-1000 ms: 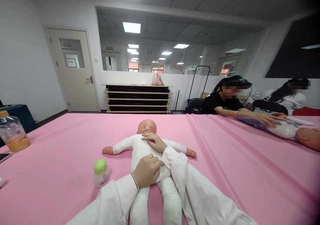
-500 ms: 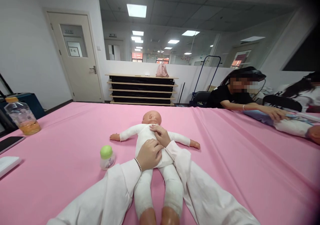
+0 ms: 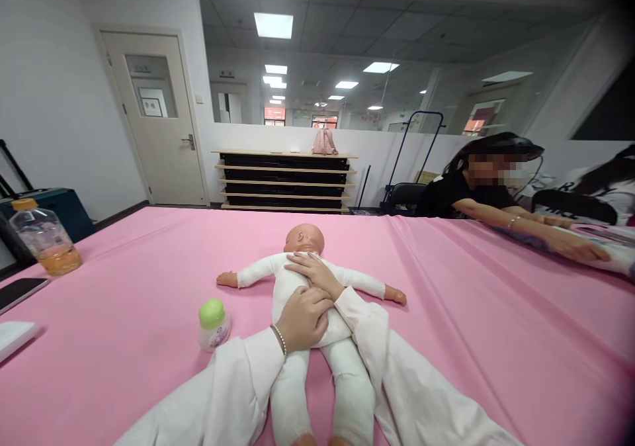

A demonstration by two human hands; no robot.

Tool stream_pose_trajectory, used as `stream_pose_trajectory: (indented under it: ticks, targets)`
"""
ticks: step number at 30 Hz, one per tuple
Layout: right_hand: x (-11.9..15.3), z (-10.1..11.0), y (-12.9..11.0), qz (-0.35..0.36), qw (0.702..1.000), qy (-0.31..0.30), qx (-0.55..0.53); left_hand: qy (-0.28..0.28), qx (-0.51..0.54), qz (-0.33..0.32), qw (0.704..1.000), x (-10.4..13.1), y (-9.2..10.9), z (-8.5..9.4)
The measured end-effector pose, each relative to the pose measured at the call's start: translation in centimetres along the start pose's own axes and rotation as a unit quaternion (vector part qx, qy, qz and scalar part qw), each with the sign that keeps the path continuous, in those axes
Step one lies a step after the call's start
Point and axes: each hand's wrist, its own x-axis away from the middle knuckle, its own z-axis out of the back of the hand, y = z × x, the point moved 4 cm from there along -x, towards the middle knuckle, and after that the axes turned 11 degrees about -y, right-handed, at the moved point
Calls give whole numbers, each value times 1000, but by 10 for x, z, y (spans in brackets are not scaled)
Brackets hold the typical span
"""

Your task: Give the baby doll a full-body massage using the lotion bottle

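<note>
A baby doll in a white cloth suit lies on the pink-covered table, legs toward me and arms spread. Its bald head is turned left, and its face is hidden. My right hand rests open across the upper torso, fingers stretched out and somewhat apart. Lower on the torso, my left hand is closed, its fingers bent and together. Its fingertips are hidden, so whether it grips anything does not show. Left of the doll stands a small jar with a green lid.
A bottle of orange drink, a dark phone and a white object lie along the left side. To the right, a person in black reaches over the table. Shelves stand behind.
My right hand has spread and shifted slightly up and left on the torso. My left hand stays low on the doll. The other person's arm has reached farther right.
</note>
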Motion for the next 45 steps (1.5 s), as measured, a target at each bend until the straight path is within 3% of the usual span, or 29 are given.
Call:
stream_pose_trajectory:
  ticks: [6, 11, 13, 16, 22, 25, 32, 36, 39, 41, 42, 45]
  targets:
    - [11, 2, 6, -32, 985, 170, -12, 60, -14, 21, 998, 4, -6, 0]
    - [16, 2, 6, -31, 980, 196, -10, 69, -2, 6, 998, 5, -6, 0]
    - [15, 3, 8, -30, 980, 194, -19, 73, 12, 15, 997, 4, -7, 1]
    - [14, 0, 13, -42, 985, 165, -41, 103, 19, 85, 991, 5, -13, 4]
    - [12, -5, 27, -142, 981, 124, -37, 146, -18, 219, 964, 7, -19, 10]
    - [14, -6, 31, -139, 979, 138, -50, 142, -25, 270, 952, 8, -22, 11]
    - [22, -4, 28, -157, 963, 198, -96, 105, -49, 300, 947, 8, -26, 7]
    - [27, -9, 25, -221, 957, 172, -78, 89, -25, 385, 918, 5, -46, 24]
    - [29, -17, 25, -240, 966, 88, -42, 125, -3, 453, 883, 2, -70, 44]
    - [29, -21, 26, -233, 971, 41, -28, 147, -23, 439, 886, 0, -83, 49]
    - [29, -21, 26, -231, 972, 29, -26, 132, -30, 415, 900, -1, -87, 46]
    - [29, -20, 24, -229, 973, 22, -31, 4, -11, 351, 936, 1, -101, 20]
